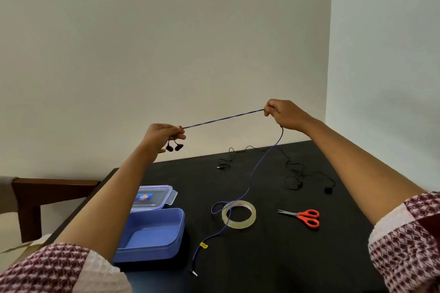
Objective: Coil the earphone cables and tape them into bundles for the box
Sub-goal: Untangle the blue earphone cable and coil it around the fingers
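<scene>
Single head-worn wide-angle view, looking forward and slightly down, black table close beneath, pale wall straight ahead filling upper half, room corner right of centre

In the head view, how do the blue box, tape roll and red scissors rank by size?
Largest: blue box, plainly.
Then tape roll and red scissors, too alike to rank: the scissors look longer, the roll fuller.

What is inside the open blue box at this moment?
Only the bare floor of the blue box shows; no cable bundle lies on the visible part. The left forearm covers its left end, so that corner cannot be checked.
</scene>
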